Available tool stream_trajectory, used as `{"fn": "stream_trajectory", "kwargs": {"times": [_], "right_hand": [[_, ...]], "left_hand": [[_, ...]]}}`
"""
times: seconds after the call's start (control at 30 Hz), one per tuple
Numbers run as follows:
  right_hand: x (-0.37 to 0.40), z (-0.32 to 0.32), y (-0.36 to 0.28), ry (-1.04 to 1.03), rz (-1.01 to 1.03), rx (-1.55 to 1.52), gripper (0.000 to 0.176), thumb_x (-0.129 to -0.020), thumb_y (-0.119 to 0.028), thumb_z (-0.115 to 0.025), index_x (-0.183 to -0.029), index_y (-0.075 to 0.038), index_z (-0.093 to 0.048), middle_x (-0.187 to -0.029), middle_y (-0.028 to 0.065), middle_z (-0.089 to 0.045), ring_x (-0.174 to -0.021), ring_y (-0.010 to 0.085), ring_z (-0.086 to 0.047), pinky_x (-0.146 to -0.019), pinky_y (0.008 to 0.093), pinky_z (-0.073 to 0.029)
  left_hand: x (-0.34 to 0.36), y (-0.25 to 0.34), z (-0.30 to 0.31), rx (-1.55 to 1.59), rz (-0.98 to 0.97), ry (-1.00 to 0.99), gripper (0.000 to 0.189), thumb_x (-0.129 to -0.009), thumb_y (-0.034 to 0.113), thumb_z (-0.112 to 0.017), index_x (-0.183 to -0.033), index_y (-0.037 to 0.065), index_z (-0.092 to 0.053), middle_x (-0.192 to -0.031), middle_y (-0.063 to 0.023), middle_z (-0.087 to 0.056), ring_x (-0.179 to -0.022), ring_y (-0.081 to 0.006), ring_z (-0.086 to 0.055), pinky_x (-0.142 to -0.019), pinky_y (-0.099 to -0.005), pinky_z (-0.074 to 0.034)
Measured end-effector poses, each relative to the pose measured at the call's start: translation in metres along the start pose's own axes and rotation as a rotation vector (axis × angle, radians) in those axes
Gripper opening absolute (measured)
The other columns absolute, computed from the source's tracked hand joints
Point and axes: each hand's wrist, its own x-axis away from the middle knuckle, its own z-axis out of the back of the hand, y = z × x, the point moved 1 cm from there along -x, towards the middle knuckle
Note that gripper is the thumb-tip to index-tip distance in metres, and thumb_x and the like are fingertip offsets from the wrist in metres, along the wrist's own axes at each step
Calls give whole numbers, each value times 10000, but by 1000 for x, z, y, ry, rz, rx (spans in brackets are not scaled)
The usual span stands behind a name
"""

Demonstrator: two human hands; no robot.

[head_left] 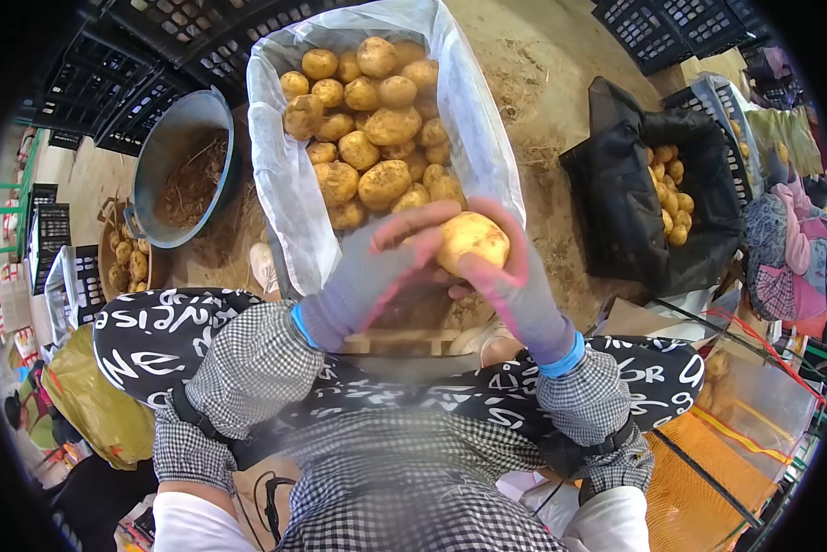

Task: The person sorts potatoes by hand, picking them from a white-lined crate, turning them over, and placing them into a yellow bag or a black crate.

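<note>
- Checked apron [404,478], bottom centre
- Left hand [353,281], centre, part-open, fingertips against potato [473,241]; right hand [524,299] curled round it
- Apparently handling; any release needs loosened fingers

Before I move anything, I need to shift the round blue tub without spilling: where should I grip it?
Probably by the small loop handle on the near-left side of the tub, from outside, steadying the opposite rim. The handle juts outward, and the dirt lies inside, away from it.
</note>
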Motion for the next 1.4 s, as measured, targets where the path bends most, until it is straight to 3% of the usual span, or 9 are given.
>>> {"fn": "stream_trajectory", "kwargs": {"times": [0.07, 0.2, 0.27, 0.33, 0.57, 1.0, 1.1, 1.27, 1.4], "right_hand": [[-5, 23, 7, 52, -141, -368, 502, -984, -311, -578, -1372, -11, -470, -1245, 148, -572, -1100, 242, -593, -903, 332, -537], [-17, 124, -10, 345, 274, -983, 493, -1003, -264, -549, -1371, 39, -423, -1361, 201, -508, -1220, 287, -538, -1032, 409, -494], [-7, 165, -27, 328, 430, -1159, 485, -1017, -249, -523, -1382, 53, -419, -1395, 224, -485, -1281, 331, -497, -1114, 448, -429], [2, 157, -48, 378, 460, -1149, 506, -1029, -265, -502, -1390, 79, -413, -1383, 231, -501, -1262, 336, -519, -1110, 452, -436], [-9, 106, -26, 340, 188, -691, 505, -1035, -312, -475, -1395, 41, -445, -1279, 183, -577, -1113, 262, -596, -1023, 406, -477], [-30, -2, 7, -89, -38, -6, 685, -957, -204, -649, -1521, -72, -284, -1332, 113, -540, -1079, 181, -617, -854, 366, -562], [-25, -18, 1, -198, -106, -185, 697, -967, -316, -630, -1523, -114, -261, -1319, 118, -557, -1073, 186, -625, -798, 345, -580], [-20, -8, 7, -216, -205, -561, 561, -999, -463, -524, -1436, -134, -402, -1172, 97, -645, -843, 201, -662, -651, 303, -561], [-19, -15, 3, -213, -267, -712, 551, -1010, -530, -452, -1387, -129, -469, -1082, 86, -673, -683, 210, -645, -565, 315, -536]], "left_hand": [[-16, 13, 14, -96, -50, 37, 491, -987, 297, -607, -1377, 18, -499, -1276, -105, -584, -1074, -184, -625, -901, -323, -545], [-83, 22, 109, -595, -135, 359, 348, -1002, 261, -549, -1236, 10, -609, -1144, -110, -659, -962, -161, -661, -758, -302, -546], [-123, -25, 185, -2301, -330, -232, 337, -968, 252, -582, -1276, 119, -612, -863, -124, -684, -823, -278, -702, -674, -367, -563], [-112, -35, 158, -1921, 302, -187, 374, -919, 256, -613, -1279, 151, -616, -901, -154, -677, -846, -318, -690, -719, -393, -559], [-99, -111, 149, -1920, 470, -9, 573, -780, 302, -734, -1319, 163, -596, -1111, -190, -628, -1031, -348, -635, -882, -414, -516], [-17, 58, 46, -612, -45, -137, 906, -633, 152, -888, -1432, 66, -467, -1335, -118, -521, -1265, -223, -499, -1083, -361, -392], [2, 56, 24, -1009, -285, -65, 922, -640, 75, -884, -1449, 60, -441, -1371, -97, -505, -1284, -182, -477, -1086, -343, -392], [7, 41, 19, -364, -235, 19, 962, -665, 111, -891, -1470, 23, -372, -1392, -135, -456, -1307, -234, -458, -1097, -356, -390], [1, 28, 22, -827, -467, 63, 952, -680, 211, -895, -1461, 29, -382, -1372, -153, -466, -1297, -269, -471, -1085, -361, -398]]}}
